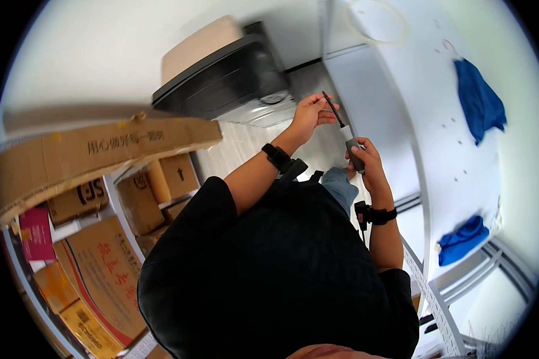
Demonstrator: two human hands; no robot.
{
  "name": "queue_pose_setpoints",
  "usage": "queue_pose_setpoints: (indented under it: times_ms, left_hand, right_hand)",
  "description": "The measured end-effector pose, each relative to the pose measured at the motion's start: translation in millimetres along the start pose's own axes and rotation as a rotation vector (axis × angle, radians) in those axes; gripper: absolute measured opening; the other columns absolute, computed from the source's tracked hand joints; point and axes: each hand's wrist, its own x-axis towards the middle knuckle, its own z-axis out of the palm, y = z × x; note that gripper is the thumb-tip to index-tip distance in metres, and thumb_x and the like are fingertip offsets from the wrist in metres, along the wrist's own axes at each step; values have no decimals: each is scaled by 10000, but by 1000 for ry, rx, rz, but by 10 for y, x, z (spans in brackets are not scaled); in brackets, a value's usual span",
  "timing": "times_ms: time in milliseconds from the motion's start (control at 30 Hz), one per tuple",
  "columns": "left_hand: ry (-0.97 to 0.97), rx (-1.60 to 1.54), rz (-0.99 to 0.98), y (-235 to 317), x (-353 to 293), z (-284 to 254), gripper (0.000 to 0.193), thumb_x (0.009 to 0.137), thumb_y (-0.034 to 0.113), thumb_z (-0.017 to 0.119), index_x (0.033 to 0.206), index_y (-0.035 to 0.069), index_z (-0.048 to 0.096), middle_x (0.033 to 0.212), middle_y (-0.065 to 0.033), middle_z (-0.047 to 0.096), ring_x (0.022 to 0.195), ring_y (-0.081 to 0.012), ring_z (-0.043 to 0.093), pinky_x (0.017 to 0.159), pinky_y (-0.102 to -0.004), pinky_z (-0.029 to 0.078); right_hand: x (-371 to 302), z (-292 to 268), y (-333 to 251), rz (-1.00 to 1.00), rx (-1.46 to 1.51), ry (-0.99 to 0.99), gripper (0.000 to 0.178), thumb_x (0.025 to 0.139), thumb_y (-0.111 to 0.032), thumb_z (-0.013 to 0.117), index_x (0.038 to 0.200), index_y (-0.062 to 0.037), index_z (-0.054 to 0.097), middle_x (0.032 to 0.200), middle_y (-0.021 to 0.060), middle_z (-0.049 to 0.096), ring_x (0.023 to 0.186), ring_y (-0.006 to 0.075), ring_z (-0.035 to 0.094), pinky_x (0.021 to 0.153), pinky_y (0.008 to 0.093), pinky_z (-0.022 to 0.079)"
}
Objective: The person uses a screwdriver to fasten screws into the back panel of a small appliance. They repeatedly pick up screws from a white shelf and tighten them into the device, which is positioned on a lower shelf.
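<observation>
Gripping a screwdriver-like tool (356,157), seemingly readied but unapplied, the right hand (372,163) aimed toward eleven o'clock; the left hand (309,116) curled there, hold unclear.

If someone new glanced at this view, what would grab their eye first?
Probably the screwdriver-like tool near the centre, gripped at its handle by the right hand, with the left hand by its tip. Next, two bright blue cloths at the right, one higher, one lower; then the cardboard boxes at the left.
</observation>
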Motion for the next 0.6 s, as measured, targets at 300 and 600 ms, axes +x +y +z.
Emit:
queue_pose_setpoints:
  times_ms: [300, 600]
  left_hand:
    - [281, -212, -61, 21, -860, -2681, 194, 987, 171, 418, 1110, 58, 518, 1034, -123, 610, 973, -283, 635, 816, -364, 530]
    - [331, -136, -116, 132, -1013, -3886, 206, 954, 144, 479, 1147, 113, 543, 1005, -60, 648, 817, -187, 638, 700, -284, 485]
  right_hand:
    - [808, 1968, 1272, 207, -89, -160, 277, 871, -183, 603, 1091, -33, 524, 815, 60, 576, 541, 123, 545, 488, 246, 415]
    - [986, 3142, 2069, 363, -62, -46, 299, 931, -260, 519, 1178, -91, 511, 902, 50, 631, 637, 114, 594, 542, 226, 438]
